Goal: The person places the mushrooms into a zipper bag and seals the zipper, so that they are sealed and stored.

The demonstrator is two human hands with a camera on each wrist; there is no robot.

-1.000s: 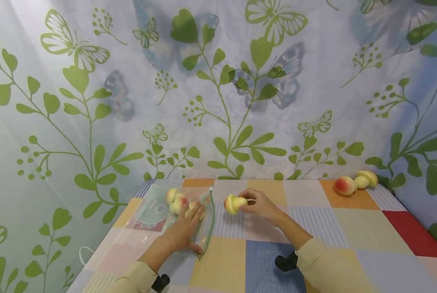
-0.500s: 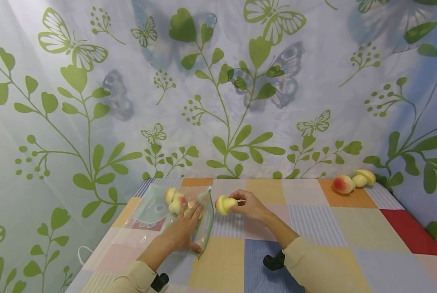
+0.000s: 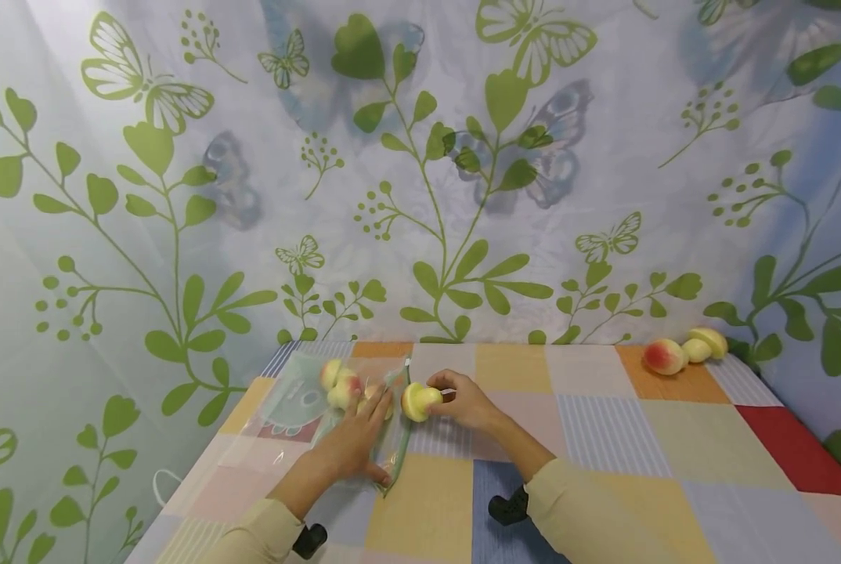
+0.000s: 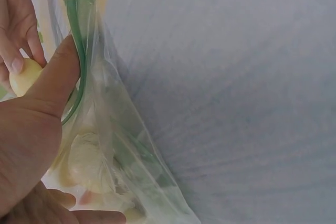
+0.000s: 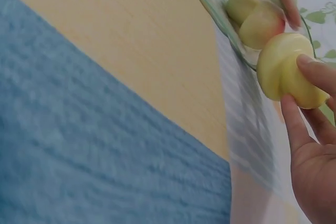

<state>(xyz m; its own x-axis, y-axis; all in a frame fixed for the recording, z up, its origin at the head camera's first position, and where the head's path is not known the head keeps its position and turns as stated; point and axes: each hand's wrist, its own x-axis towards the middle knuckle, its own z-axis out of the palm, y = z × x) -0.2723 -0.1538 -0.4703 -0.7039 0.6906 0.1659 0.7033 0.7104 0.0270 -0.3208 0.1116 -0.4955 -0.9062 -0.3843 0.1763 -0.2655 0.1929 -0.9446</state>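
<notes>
My right hand (image 3: 466, 401) pinches a yellow mushroom-shaped piece (image 3: 420, 402) by its stem, with thumb and fingertips. Its wide cap (image 5: 275, 64) points left, right at the mouth of a clear zip bag (image 3: 301, 407) with a green edge. My left hand (image 3: 350, 442) lies over the bag near that mouth, fingers spread; its thumb (image 4: 58, 74) lies straight along the green zip strip. Through the plastic I see several more red-and-yellow pieces (image 3: 343, 388), partly hidden by my fingers. The right wrist view shows the bag's mouth (image 5: 231, 35) parted.
At the far right corner of the table lie a red-and-yellow rounded piece (image 3: 665, 356) and another mushroom-shaped piece (image 3: 705, 343). A patchwork cloth (image 3: 611, 435) covers the table. Behind it hangs a curtain (image 3: 420, 196) with leaves and butterflies.
My right hand has moved left with the mushroom-shaped piece, from a gap away to the bag's mouth. My left hand has stayed on the bag.
</notes>
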